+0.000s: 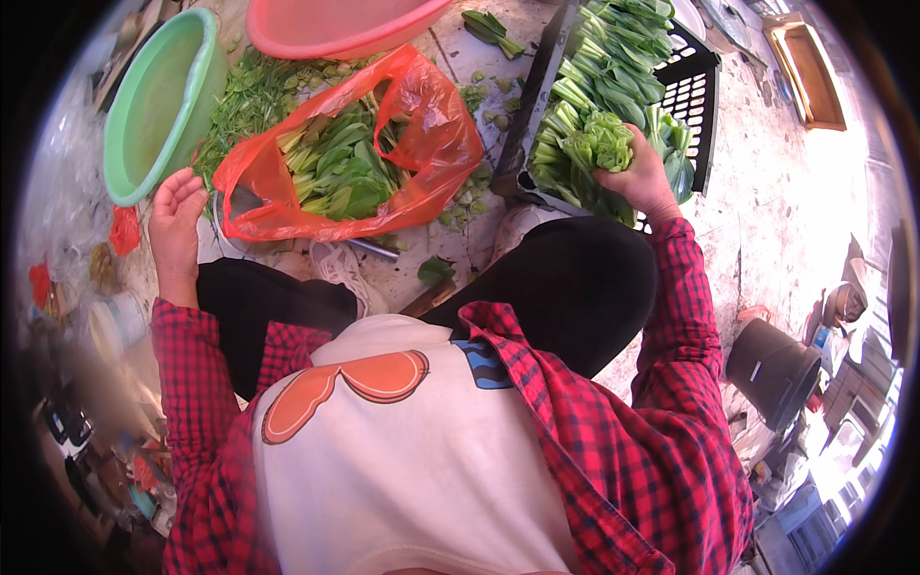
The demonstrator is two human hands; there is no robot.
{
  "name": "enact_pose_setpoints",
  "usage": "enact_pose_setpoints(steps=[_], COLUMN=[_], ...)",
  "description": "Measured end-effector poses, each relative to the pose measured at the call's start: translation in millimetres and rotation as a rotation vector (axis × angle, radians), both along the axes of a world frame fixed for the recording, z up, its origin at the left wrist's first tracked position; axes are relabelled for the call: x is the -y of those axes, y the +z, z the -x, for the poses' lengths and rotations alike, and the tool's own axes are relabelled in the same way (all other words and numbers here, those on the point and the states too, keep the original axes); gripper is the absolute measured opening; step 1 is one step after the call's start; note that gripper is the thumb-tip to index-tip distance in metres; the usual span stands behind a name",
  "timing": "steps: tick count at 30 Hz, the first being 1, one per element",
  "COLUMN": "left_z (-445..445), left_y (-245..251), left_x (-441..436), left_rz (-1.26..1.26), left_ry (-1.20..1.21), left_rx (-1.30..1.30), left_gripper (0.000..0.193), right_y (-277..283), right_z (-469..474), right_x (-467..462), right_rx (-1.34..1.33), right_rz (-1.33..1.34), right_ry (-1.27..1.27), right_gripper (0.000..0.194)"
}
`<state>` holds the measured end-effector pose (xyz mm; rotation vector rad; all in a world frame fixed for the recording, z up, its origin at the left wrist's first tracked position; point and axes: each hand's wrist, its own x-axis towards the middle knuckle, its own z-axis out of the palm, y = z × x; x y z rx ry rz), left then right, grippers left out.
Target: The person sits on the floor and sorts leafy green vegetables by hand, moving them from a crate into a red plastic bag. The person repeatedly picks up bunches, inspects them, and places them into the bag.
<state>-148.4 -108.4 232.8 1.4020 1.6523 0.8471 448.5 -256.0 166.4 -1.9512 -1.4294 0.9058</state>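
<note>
My right hand (642, 175) grips a bunch of leafy greens (600, 141), its pale stem ends facing up. It is over the near part of a black plastic crate (707, 66) with rows of green bok choy (614, 83) in it. My left hand (177, 233) is raised beside the left edge of a red plastic bag (438, 133), fingers loosely curled and nothing visible in them. Inside the open bag lie more leafy greens (352, 162), some with yellowish stems.
A green basin (115, 169) stands at left and a pink basin (345, 49) at the far side. Leaf trimmings (248, 93) litter the floor around the bag. One loose plant (492, 32) lies left of the crate. To the right are a dark bucket (769, 370) and a wooden tray (812, 79).
</note>
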Motion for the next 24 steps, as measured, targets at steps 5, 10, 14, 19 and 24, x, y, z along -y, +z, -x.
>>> enact_pose_setpoints(steps=[5,10,14,19,24], left_z=[-96,-239,-309,-324,-322], left_y=[12,37,26,31,13], left_x=[14,36,41,64,75], left_rz=[-0.216,-0.470,-0.324,-0.040,0.066], left_ry=[-0.372,-0.871,-0.893,-0.928,-0.739], left_rx=[0.078,-0.120,0.144,0.792,0.837], left_gripper=[0.062,0.110,0.121,0.091,0.060], right_y=[37,96,137,141,137], right_z=[1,41,79,103,114], right_x=[-3,-18,-29,-28,-33], right_rx=[-0.236,-0.285,-0.321,-0.788,-1.021], right_rz=[-0.180,-0.334,-0.337,-0.164,0.058], right_ry=[-0.015,0.092,0.225,0.263,0.289], right_gripper=[0.077,0.082,0.089,0.079,0.073])
